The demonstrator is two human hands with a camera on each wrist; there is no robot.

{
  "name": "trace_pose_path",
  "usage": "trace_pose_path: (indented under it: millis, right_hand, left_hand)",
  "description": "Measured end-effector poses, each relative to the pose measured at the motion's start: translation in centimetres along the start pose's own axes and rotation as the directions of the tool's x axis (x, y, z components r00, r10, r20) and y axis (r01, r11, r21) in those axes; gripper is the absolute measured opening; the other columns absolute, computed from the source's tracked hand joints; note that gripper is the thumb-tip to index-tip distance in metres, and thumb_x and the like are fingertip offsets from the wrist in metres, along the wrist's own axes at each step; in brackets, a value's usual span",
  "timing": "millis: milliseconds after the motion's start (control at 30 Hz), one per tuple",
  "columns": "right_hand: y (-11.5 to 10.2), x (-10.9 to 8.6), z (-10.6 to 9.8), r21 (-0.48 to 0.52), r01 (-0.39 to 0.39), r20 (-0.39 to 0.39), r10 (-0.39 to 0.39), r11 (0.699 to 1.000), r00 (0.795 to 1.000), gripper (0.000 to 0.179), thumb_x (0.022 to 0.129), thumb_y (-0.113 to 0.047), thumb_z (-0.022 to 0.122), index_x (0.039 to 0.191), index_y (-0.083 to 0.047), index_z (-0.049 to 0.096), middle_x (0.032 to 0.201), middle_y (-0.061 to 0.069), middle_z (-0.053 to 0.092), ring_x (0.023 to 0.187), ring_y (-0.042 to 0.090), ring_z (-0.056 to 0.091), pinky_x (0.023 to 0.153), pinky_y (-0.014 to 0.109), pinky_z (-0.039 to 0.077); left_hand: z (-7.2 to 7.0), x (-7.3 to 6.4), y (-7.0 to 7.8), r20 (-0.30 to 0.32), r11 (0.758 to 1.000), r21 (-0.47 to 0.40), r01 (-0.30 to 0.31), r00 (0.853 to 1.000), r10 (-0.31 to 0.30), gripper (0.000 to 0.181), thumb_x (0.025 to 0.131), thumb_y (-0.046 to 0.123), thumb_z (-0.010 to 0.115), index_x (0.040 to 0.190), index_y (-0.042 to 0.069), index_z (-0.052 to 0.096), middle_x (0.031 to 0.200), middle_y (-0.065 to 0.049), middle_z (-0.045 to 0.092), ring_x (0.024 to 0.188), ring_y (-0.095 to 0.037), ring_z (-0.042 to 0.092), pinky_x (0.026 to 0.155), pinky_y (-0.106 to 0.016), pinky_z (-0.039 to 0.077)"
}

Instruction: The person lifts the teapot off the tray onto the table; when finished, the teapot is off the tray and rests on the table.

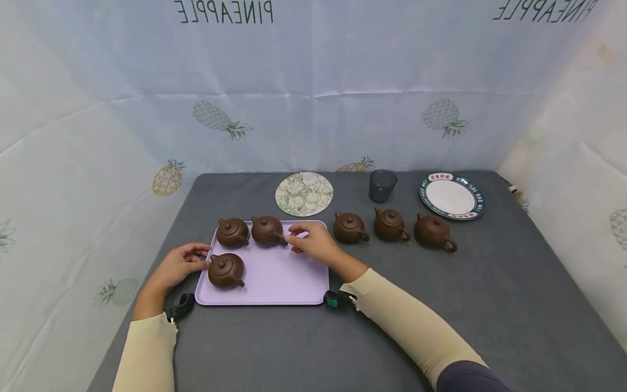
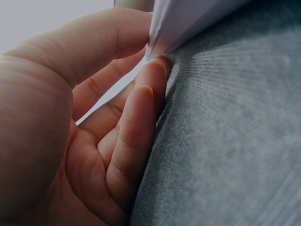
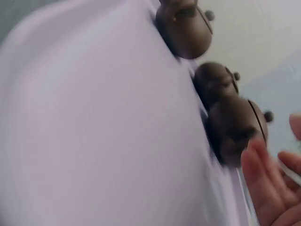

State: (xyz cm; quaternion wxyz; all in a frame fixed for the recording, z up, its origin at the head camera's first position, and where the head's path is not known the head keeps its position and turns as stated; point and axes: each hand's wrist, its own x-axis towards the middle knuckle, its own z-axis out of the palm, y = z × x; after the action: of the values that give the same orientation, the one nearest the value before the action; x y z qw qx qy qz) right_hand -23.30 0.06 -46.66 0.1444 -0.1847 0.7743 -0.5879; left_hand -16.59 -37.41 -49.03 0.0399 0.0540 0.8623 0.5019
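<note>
My left hand (image 1: 178,265) grips the left rim of a lilac tray (image 1: 289,280), thumb on the rim and fingers curled against its outer side in the left wrist view. Three brown teapots stand on the tray: a back-left teapot (image 1: 232,233), a front-left teapot (image 1: 226,270) and a back-middle teapot (image 1: 266,231). My right hand (image 1: 315,243) hovers over the tray's back right, its fingertips right by the handle of the back-middle teapot. In the blurred right wrist view, thumb and fingers of this hand (image 3: 270,188) are spread apart beside that teapot (image 3: 235,125).
Right of the tray stand three more brown teapots in a row: a near one (image 1: 349,227), a middle one (image 1: 390,225) and a far one (image 1: 433,231). Behind are a round patterned mat (image 1: 304,194), a dark glass (image 1: 382,185) and a white plate with a green rim (image 1: 451,196).
</note>
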Motion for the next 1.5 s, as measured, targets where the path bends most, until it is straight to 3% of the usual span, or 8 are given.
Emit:
trace_pose_path:
  millis: [167,333,500,767,1133,1300,1500]
  right_hand:
    - [-0.1,1.2,1.5,-0.044,-0.063,-0.036,0.062,0.997,0.997,0.028,0.091,-0.021,0.071,0.111,-0.002,0.065,0.094,0.002,0.065,0.067,0.014,0.068,0.062,0.029,0.054]
    - [0.4,1.5,2.7,-0.036,-0.100,-0.048,0.099,0.994,0.994,0.019,0.093,-0.019,0.069,0.103,-0.003,0.066,0.091,0.004,0.065,0.065,0.014,0.067,0.060,0.029,0.054]
    - [0.6,1.5,3.1,-0.061,-0.084,-0.063,0.080,0.995,0.995,0.014,0.094,-0.018,0.067,0.090,-0.004,0.066,0.078,0.004,0.065,0.062,0.014,0.067,0.059,0.027,0.054]
    - [0.7,1.0,3.0,-0.096,-0.085,-0.052,0.081,0.992,0.995,0.014,0.094,-0.017,0.066,0.088,-0.005,0.065,0.069,0.004,0.067,0.063,0.012,0.067,0.060,0.026,0.053]
    - [0.0,-1.3,0.5,-0.158,-0.035,-0.050,0.027,0.987,0.998,0.015,0.095,-0.019,0.065,0.089,-0.005,0.067,0.069,0.001,0.067,0.063,0.013,0.067,0.059,0.026,0.049]
    - [-0.4,-2.8,-1.2,-0.183,-0.033,-0.062,0.022,0.983,0.998,0.014,0.094,-0.021,0.066,0.089,-0.008,0.068,0.070,0.000,0.068,0.066,0.013,0.068,0.058,0.028,0.048]
    - [-0.5,-5.2,-3.0,-0.136,-0.041,-0.099,0.027,0.990,0.995,0.013,0.093,-0.018,0.067,0.091,-0.005,0.067,0.071,0.003,0.068,0.068,0.016,0.069,0.063,0.031,0.053]
  left_hand:
    - [0.0,0.7,0.0,0.008,1.000,0.015,-0.024,1.000,0.024,0.041,0.083,0.005,0.076,0.119,-0.007,0.060,0.090,-0.008,0.066,0.069,-0.010,0.060,0.063,-0.022,0.045]
    - [0.0,0.5,0.4,0.019,1.000,0.012,-0.004,1.000,0.004,0.042,0.082,0.002,0.075,0.120,-0.008,0.059,0.094,-0.012,0.065,0.069,-0.009,0.059,0.063,-0.023,0.045]
    - [-0.1,0.2,0.0,0.012,1.000,0.015,0.014,1.000,-0.014,0.043,0.082,0.002,0.075,0.121,-0.008,0.058,0.094,-0.010,0.065,0.069,-0.009,0.059,0.064,-0.022,0.045]
    - [-0.1,-0.2,0.2,0.020,1.000,0.007,0.014,1.000,-0.014,0.044,0.083,0.002,0.075,0.122,-0.008,0.058,0.094,-0.013,0.065,0.069,-0.010,0.060,0.064,-0.023,0.045]
    - [-0.2,0.1,0.0,0.012,1.000,0.022,0.011,1.000,-0.012,0.043,0.083,0.002,0.075,0.121,-0.007,0.058,0.085,-0.004,0.067,0.069,-0.008,0.059,0.064,-0.022,0.045]
    - [-0.2,0.3,-0.1,0.013,1.000,0.024,0.013,1.000,-0.013,0.043,0.082,0.002,0.075,0.121,-0.007,0.059,0.088,-0.008,0.067,0.068,-0.009,0.059,0.063,-0.023,0.045]
    - [-0.2,0.1,0.1,0.017,1.000,0.017,0.003,1.000,-0.003,0.043,0.083,0.003,0.075,0.121,-0.007,0.059,0.094,-0.011,0.066,0.069,-0.009,0.059,0.064,-0.023,0.045]
